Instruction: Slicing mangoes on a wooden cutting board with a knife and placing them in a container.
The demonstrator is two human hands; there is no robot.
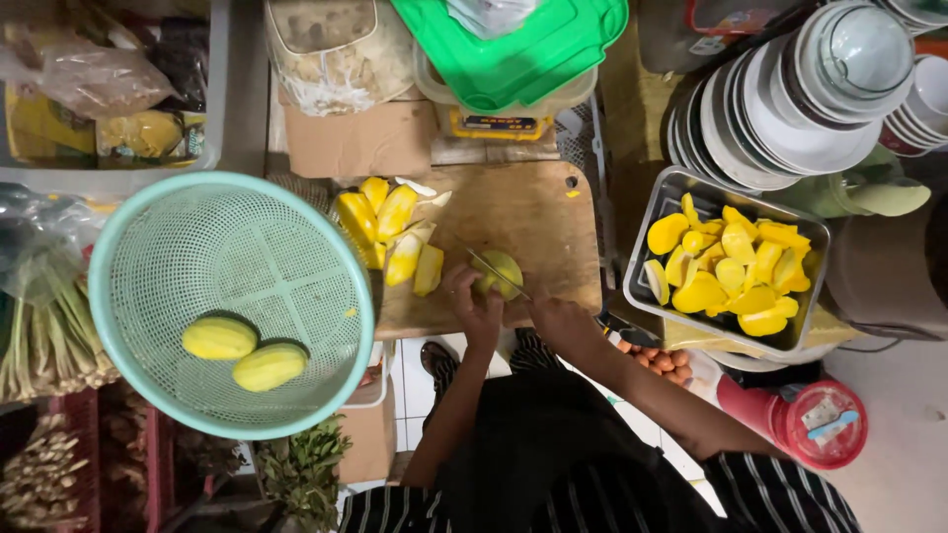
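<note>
A peeled yellow-green fruit (497, 271) is gripped by the left hand (477, 308) on the wooden cutting board (523, 212) while a thin-bladed knife (494, 271) is held in the right hand (563, 321); fingertips so near the blade could be nicked by a slip.

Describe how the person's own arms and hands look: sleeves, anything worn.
Both forearms are bare, with no gloves on the left hand or right hand. I can't make out rings or a watch. A dark striped sleeve covers the right upper arm.
</note>
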